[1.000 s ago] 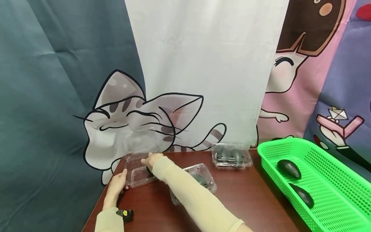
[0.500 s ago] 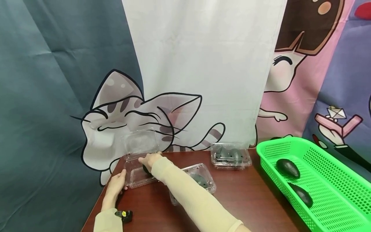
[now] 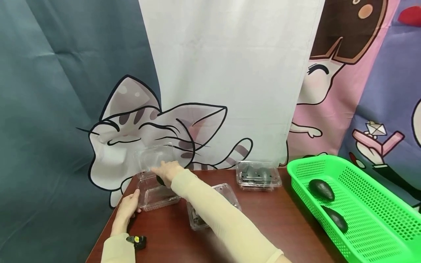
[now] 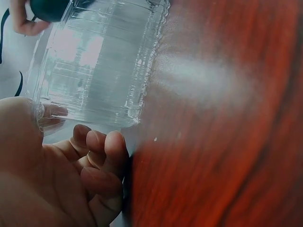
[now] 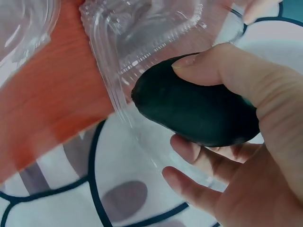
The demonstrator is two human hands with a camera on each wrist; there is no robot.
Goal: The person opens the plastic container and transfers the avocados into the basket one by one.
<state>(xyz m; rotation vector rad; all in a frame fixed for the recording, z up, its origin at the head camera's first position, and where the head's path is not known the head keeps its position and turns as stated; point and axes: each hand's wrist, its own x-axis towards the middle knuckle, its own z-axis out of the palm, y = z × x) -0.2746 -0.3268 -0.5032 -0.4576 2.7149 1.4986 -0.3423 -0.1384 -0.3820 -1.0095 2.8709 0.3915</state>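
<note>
My right hand (image 3: 168, 173) grips a dark green avocado (image 5: 199, 106), thumb on one side and fingers on the other. It hangs over the hinge side of an open clear plastic clamshell container (image 3: 159, 197), whose lid (image 3: 156, 157) stands up behind. At the container's left edge, my left hand (image 3: 129, 204) holds the rim, the thumb seen through the plastic in the left wrist view and the fingers curled below the wall (image 4: 90, 111). No other avocado shows inside this container.
A closed clamshell (image 3: 227, 195) lies partly hidden under my right forearm. Another closed clamshell (image 3: 258, 176) with dark contents stands at the table's back edge. To the right is a green plastic basket (image 3: 378, 233) holding two avocados (image 3: 321, 190). A printed curtain (image 3: 230, 73) hangs behind.
My right hand has lifted the avocado up and back, from inside the container's base toward the lid. The left hand stays at the rim. The view has shifted slightly.
</note>
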